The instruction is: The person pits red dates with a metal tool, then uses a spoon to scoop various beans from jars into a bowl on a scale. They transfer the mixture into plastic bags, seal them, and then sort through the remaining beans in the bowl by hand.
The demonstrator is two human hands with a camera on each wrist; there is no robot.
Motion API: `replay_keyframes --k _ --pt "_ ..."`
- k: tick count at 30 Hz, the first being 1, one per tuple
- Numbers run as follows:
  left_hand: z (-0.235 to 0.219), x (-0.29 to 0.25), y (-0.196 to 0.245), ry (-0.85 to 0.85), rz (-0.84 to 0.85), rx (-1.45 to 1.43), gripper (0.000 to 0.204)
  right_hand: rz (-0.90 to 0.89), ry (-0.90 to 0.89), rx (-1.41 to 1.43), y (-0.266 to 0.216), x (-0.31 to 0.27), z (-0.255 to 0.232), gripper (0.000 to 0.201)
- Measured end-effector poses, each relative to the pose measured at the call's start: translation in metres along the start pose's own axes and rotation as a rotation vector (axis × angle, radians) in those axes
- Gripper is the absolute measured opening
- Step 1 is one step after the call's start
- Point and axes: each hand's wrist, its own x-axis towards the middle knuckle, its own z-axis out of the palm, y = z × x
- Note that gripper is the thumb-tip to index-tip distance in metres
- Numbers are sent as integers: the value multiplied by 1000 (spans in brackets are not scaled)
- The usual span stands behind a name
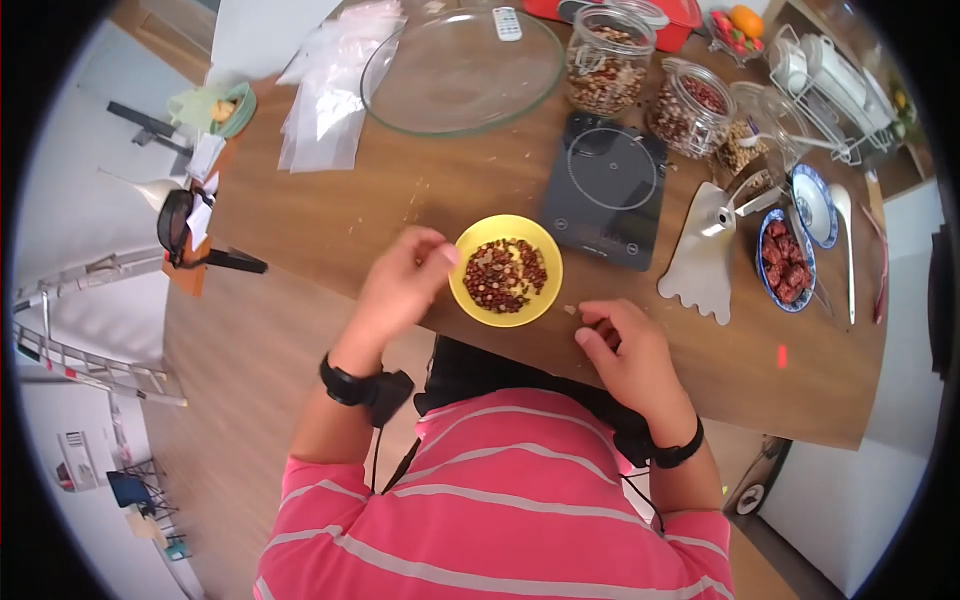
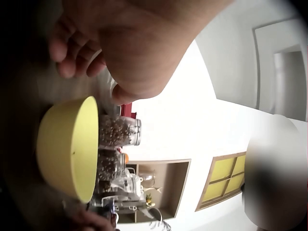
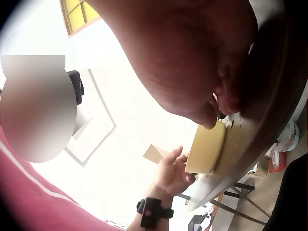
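Note:
A yellow bowl (image 1: 456, 284) stands near the table's front edge, with small dark red and tan beans (image 1: 492, 283) inside. At its left rim is my left hand (image 1: 400, 285), fingers loosely bent; in the left wrist view the palm and fingers show apart from the bowl (image 2: 60, 144). To the bowl's right, my right hand (image 1: 640, 360) is low over the table edge, its fingers loosely curled with thumb and forefinger apart. A small brown scrap (image 1: 570, 309) lies just beside its fingertips. Nothing shows in either hand.
Behind the bowl sits a black induction cooker (image 1: 605, 190). Glass jars of beans (image 1: 605, 85), a metal scraper (image 1: 700, 260), a bowl of red dates (image 1: 785, 265) and a white spoon (image 1: 846, 250) stand right. A glass lid (image 1: 460, 75) and plastic bags (image 1: 325, 120) lie at the back left.

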Motion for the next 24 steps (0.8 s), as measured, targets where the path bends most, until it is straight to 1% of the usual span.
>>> replay_keyframes --k 1,2,3,4,5,6,7,8,9,11,12,14,15,17,20,24 --pt "6 -5 -3 29 200 196 32 7 -11 -23 -6 4 6 25" --pt "10 -8 -4 62 404 391 31 -60 49 -135 -12 10 13 24" --pt "12 -6 -6 61 406 367 31 -130 111 -246 -16 16 18 24" --pt "13 -2 -8 78 392 407 30 -127 109 -266 -15 20 20 24" --pt "13 1 -8 95 379 452 28 -178 138 -379 -12 23 23 20" --pt "10 3 -5 93 385 436 28 -232 168 -491 -11 26 25 17" --pt "5 4 2 115 305 358 25 -230 170 -506 -13 28 25 17" --pt "0 6 7 132 226 282 22 -244 139 -553 -14 29 25 13" --pt "-3 8 10 123 232 270 22 -255 106 -597 -15 30 25 9" --pt "-8 12 11 26 270 61 19 -237 104 -642 -18 30 27 7" --pt "-10 14 11 25 270 50 19 -229 102 -674 -19 31 28 5" --pt "-12 19 12 -187 50 -367 26 -233 123 -690 -15 32 28 5" --pt "-13 21 10 -189 49 -376 26 -236 145 -696 -14 32 27 6" --pt "-14 25 2 -342 -11 -448 27 -240 141 -703 -14 33 25 6" --pt "-9 26 -7 -326 18 -527 30 -243 153 -710 -16 34 24 7" --pt "-7 25 -8 -320 8 -596 32 -254 182 -742 -17 35 24 8"
